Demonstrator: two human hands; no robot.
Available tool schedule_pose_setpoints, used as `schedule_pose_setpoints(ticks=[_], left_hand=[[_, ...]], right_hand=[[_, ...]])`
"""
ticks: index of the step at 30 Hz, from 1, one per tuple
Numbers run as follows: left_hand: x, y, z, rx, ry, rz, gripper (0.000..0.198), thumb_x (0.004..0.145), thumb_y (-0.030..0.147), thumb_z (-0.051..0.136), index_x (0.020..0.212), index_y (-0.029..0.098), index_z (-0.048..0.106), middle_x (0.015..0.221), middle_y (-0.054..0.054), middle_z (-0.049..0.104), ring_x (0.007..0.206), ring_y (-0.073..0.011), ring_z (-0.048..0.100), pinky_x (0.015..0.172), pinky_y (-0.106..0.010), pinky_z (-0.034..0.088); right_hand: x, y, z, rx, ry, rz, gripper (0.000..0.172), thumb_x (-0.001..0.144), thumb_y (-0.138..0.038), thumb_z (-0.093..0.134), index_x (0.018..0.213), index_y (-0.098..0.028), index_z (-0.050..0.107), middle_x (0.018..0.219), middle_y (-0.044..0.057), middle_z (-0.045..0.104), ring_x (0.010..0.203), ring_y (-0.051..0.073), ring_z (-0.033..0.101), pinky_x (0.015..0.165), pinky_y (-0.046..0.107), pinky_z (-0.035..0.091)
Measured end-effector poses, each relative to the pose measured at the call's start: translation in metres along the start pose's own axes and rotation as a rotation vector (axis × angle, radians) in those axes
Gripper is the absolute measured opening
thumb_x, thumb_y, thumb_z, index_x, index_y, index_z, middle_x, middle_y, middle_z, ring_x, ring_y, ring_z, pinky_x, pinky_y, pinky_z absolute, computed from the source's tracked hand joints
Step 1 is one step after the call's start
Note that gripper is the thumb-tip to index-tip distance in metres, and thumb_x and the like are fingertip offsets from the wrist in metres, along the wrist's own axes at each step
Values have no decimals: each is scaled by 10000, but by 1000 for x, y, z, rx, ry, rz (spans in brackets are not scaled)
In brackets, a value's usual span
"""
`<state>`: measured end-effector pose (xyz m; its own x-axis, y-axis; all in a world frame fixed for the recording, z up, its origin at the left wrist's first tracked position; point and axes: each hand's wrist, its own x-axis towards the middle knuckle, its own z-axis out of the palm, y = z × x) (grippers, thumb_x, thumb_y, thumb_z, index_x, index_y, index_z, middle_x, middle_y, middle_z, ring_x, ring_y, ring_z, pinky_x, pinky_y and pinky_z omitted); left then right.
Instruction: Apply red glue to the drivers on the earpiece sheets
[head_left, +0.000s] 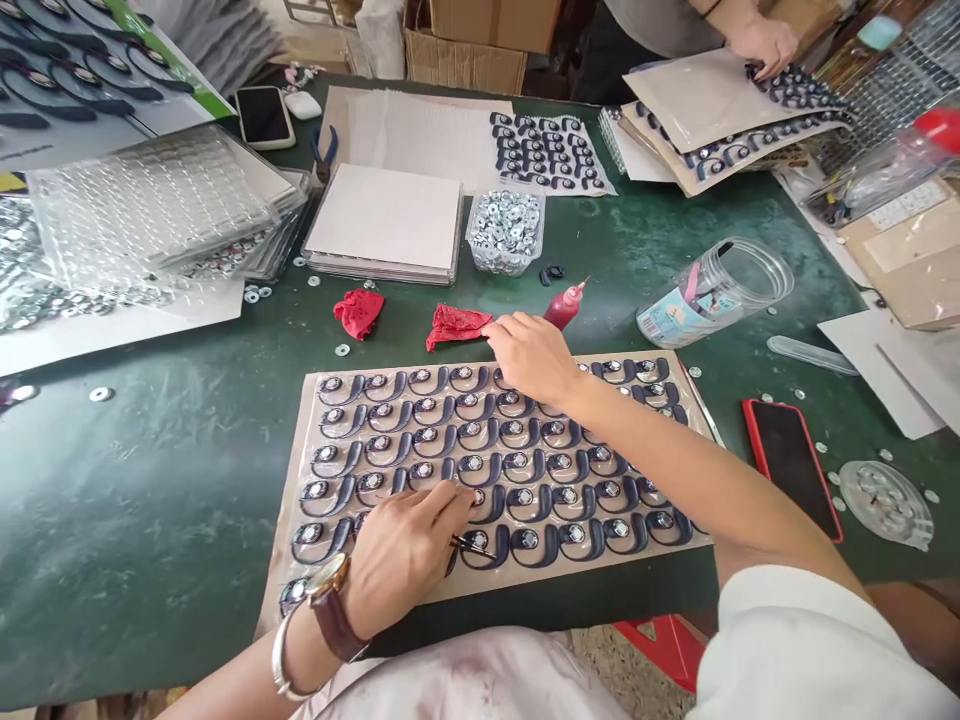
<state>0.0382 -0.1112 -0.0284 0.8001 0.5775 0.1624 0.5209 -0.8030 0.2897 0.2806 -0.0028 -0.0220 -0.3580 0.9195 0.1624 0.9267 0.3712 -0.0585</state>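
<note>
A tan card [315,385] covered with rows of dark hook-shaped parts, each with a shiny round piece, lies on the green table in front of me. My left hand [401,555], with a watch on its wrist, rests on the card's near rows, fingers closed on a thin tool [472,545]. My right hand [529,355] reaches over the card's far edge, its fingers touching a red cloth [457,325]. A small red squeeze bottle [564,305] lies just right of that hand.
A second red cloth [358,312], a clear tub of washers [506,230], stacked white cards [386,225], plastic blister trays [150,205], a tipped clear jar [716,290] and a red phone [791,465] are around. Another person's hand [765,42] works at the far right.
</note>
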Motion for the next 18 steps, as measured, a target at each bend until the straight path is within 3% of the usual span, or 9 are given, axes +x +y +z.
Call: schedule_pose_setpoints(ticks=[3,5,8,12,15,18], left_hand=[[-2,2,1,8,-11,-35,232,892,97,478,1075,193,582,901,-6,645,634,-141,601,518,-287,450],[-3,4,3,10,-19,-41,257,895,103,477,1115,199,571,923,-4,647,630,-141,599,510,-289,450],[-5,4,7,-6,-29,-34,255,913,126,465,1137,205,559,945,1,648,636,-142,602,518,-295,460],[-3,3,10,-40,-29,-45,225,906,149,490,1114,203,556,982,-4,644,646,-139,599,524,-294,461],[0,3,10,-45,-29,-41,196,878,146,517,1061,200,564,989,-8,638,666,-137,599,541,-287,467],[1,4,10,-22,-31,-36,186,869,148,520,1041,204,564,964,-3,633,662,-130,600,532,-282,460]], right_hand=[[22,-1,18,181,76,51,296,1007,-315,420,1175,-149,600,1044,102,664,945,229,570,778,332,414],[37,-2,27,221,58,16,342,965,-388,520,1227,-179,591,1074,97,638,949,232,561,772,332,415],[50,-3,30,219,36,-2,235,960,-324,538,1095,-185,671,1001,88,616,910,225,548,756,333,406],[44,2,18,159,175,76,304,1019,-253,371,1090,-168,654,1022,102,618,959,230,536,784,343,395],[33,1,4,-34,101,111,317,979,-111,338,1079,-116,638,1020,165,634,982,274,529,814,395,364],[41,-17,-1,-77,49,84,269,916,-52,397,1069,-70,618,990,200,650,951,295,542,805,415,360]])
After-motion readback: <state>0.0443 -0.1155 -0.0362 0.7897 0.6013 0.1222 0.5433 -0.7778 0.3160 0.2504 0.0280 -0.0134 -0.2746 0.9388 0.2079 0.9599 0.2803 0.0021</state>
